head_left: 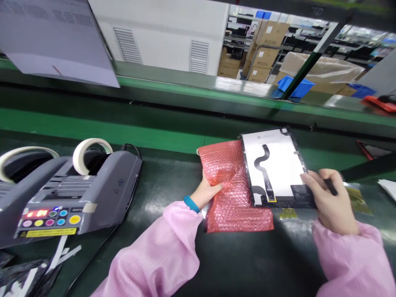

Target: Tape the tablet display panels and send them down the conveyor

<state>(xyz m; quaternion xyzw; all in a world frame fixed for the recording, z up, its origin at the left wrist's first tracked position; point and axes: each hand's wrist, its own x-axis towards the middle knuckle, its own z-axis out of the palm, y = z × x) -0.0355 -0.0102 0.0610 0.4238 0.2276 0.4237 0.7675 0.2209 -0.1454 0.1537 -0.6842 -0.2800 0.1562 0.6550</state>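
My left hand (208, 192) is closed on the left side of a red bubble-wrap bag (230, 214), thumb on top. A blue band circles that wrist. My right hand (332, 202) grips the lower right corner of a thin flat panel (280, 161) that looks like a display screen. The panel has a white back, black edges and a wavy black ribbon cable (265, 175). It is tilted and overlaps the right part of the bag. A small black object (331, 187) shows between the fingers of my right hand; its kind is unclear.
Two grey tape dispensers (108, 194) with cream tape rolls (82, 156) stand at the left, with a cable beside them. Tape strips (58, 255) lie front left. Yellowish film pieces (357, 200) lie at the right. A green ledge (173, 136) runs behind, beneath a grey panel (62, 41).
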